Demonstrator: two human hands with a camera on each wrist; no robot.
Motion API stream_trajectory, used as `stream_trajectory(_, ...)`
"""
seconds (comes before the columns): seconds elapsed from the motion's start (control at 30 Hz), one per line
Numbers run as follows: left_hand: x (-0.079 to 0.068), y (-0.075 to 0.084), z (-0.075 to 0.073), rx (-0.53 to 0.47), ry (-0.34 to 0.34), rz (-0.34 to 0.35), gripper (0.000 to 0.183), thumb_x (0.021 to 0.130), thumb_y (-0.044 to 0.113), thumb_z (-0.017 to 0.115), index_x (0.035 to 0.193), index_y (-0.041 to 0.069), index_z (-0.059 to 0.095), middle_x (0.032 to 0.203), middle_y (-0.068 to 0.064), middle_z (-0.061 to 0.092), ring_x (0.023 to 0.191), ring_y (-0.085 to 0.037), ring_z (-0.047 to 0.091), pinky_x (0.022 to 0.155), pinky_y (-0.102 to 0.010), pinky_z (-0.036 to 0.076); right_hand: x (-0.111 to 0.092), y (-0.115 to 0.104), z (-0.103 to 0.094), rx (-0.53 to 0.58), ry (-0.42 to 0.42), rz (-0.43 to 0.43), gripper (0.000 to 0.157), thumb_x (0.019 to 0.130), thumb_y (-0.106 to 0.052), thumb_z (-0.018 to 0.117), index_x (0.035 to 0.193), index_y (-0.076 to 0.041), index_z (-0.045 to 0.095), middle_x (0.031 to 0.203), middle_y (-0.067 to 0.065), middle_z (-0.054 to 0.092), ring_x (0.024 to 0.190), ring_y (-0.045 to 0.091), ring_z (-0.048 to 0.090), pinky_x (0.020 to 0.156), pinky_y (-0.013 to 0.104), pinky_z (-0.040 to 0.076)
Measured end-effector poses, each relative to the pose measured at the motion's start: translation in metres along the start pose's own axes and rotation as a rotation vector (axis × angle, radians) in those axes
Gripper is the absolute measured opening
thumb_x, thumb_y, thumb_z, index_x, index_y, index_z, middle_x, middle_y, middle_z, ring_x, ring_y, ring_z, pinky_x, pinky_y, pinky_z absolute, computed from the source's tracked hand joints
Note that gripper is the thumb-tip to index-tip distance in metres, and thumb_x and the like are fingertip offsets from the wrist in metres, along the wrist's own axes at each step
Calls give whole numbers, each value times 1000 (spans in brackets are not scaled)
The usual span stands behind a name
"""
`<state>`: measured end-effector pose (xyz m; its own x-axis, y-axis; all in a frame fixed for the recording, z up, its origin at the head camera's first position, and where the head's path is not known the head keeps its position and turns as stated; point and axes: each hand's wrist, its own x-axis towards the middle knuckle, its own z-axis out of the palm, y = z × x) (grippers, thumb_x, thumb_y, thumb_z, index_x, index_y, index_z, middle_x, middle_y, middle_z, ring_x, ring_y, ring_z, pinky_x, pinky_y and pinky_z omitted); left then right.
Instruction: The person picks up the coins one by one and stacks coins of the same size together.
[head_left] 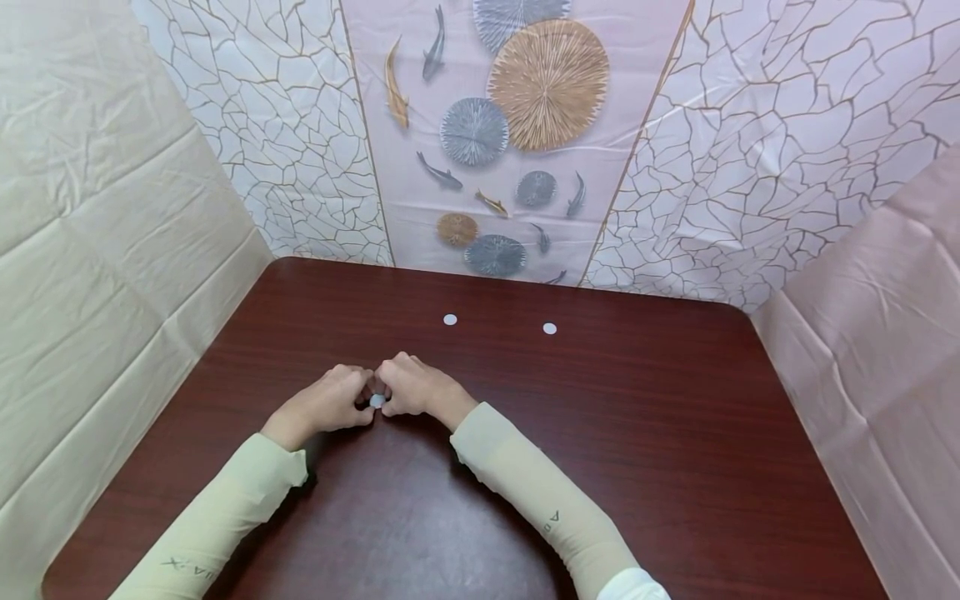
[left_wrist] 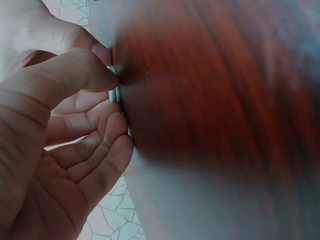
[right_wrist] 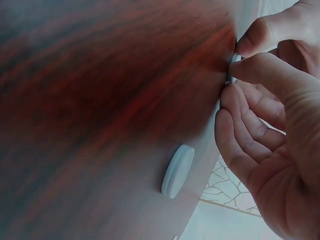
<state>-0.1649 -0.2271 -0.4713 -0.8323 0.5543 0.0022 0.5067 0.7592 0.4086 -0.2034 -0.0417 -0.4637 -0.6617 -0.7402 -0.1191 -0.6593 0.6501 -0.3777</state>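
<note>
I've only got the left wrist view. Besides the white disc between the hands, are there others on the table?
Observer: Yes, the head view shows a left loose disc and a right loose disc farther back.
Operator: And where is mine relative to those?
Observer: The held disc sits closer in, left of both.
Operator: Is any lettering visible?
Observer: Yes, dark lettering on the right sleeve.

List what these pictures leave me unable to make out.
Left wrist view: the middle of the pinched white disc, behind the left thumb.
Right wrist view: pale sliver, cut off by the bottom edge.
Head view: lettering on the right sleeve, too small to read.
</note>
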Motion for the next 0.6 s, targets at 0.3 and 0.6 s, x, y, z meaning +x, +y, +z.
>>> stream_trajectory(0.3, 1, -3, 2, 0, 27, 32, 16, 80, 8, 78, 90, 9, 67, 82, 1, 65, 74, -8, 58, 67, -24, 50, -1, 6, 1, 50, 18, -36, 10, 84, -12, 85, 91, -15, 78, 90, -5, 77, 83, 3, 70, 73, 14, 53)
stream_trajectory(0.6, 0, -6, 2, 1, 34, 31, 16, 79, 8, 78, 90, 10, 66, 82, 1, 65, 74, -8, 58, 67, -23, 50, 0, 6, 1, 34, 26, -74, 10, 84, -11, 84, 92, -13, 77, 89, -5, 77, 82, 3, 70, 72, 13, 52)
